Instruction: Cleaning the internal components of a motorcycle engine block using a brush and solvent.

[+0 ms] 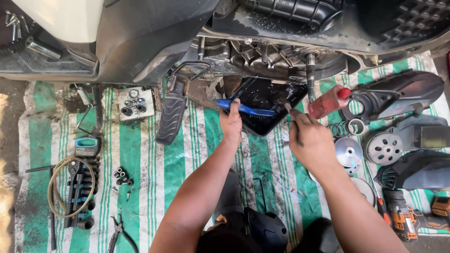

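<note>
left hand (230,122) around blue brush (243,108)

Bare forearms and hands (272,133), grease-smudged, no sleeves or gloves.

Green-and-white striped mat (140,154) underfoot, a bright blue brush (246,108) over the glossy black oil tray (269,96), a red bottle (329,101) just right of it, an orange-and-black drill (412,219) in the corner, and silver discs (349,152) gleaming beside grey-black covers (403,91).
</note>
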